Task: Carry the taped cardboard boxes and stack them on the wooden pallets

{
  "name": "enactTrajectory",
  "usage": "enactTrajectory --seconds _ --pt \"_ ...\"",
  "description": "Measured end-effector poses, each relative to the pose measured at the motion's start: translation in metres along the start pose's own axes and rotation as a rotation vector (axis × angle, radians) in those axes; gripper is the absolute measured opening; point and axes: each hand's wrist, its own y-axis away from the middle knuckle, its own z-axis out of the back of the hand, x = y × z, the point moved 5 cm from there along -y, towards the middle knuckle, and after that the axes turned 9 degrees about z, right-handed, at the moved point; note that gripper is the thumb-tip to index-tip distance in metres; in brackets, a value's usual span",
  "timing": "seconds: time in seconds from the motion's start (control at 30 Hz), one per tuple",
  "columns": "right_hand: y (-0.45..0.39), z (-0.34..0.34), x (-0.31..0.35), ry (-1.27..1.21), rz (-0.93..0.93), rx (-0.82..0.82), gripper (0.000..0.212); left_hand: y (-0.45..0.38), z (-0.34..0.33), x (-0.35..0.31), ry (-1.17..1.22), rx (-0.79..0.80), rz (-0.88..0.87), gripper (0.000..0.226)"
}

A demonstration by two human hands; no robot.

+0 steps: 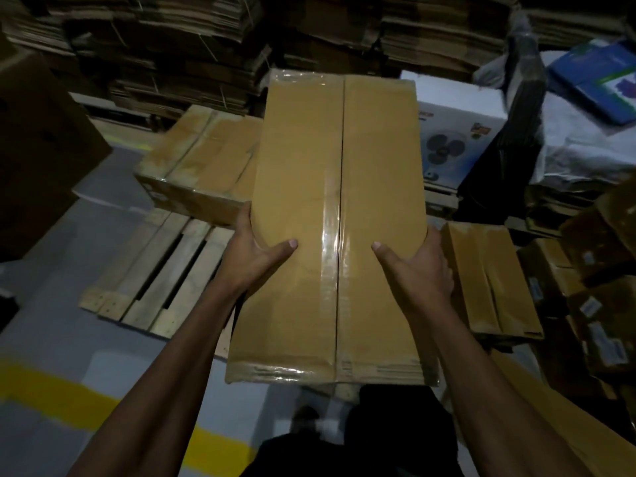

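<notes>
A long, flat cardboard box (339, 228) fills the middle of the view, held up in front of the person with its far end pointing away. It is tan and smooth, its two top flaps meet in a dark seam down the middle, and shiny clear tape runs along that seam and wraps both short ends.

The left hand (256, 251) grips the box's left edge near the middle of its length, thumb laid flat on top and fingers curled out of sight underneath. The right hand (418, 261) grips the right edge the same way, thumb on top.

Left of the box, a wooden pallet (151, 270) of pale rough slats with dark gaps lies on the grey floor (62, 321). A second taped box (203, 163) rests on the pallet's far part, partly hidden behind the held box. Nearer than the pallet, a yellow stripe (51, 390) crosses the floor. Far left of the box stands a large dark carton (38, 149).

Behind the box, bundles of flattened cardboard (172, 46) are stacked high, their edges ragged and layered.

Right of the box, a third taped box (488, 284) lies just beside the right hand. Further back on that side stands a white carton printed with a fan (457, 139), and smaller labelled boxes (592, 304) crowd the far right.
</notes>
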Motion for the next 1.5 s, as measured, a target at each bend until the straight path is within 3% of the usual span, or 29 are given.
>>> enactTrajectory --seconds 0.23,0.43,0.93,1.3,1.5 --pt "-0.054 -0.027 0.016 -0.046 0.005 -0.007 0.097 -0.061 0.009 -0.007 -0.070 -0.051 0.000 0.113" --pt "-0.120 -0.049 0.015 -0.061 -0.060 -0.038 0.092 -0.136 -0.008 -0.026 -0.088 -0.022 0.039 0.091" --pt "-0.207 -0.017 0.090 -0.012 -0.229 0.017 0.093 -0.235 0.011 -0.111 -0.207 0.071 0.218 0.103" --pt "-0.286 -0.115 0.114 0.014 -0.319 -0.030 0.086 -0.377 0.032 -0.069 -0.210 0.194 0.217 0.095" --pt "-0.315 -0.181 0.087 0.059 -0.430 -0.043 0.082 -0.441 0.021 -0.018 -0.263 0.284 0.260 0.095"
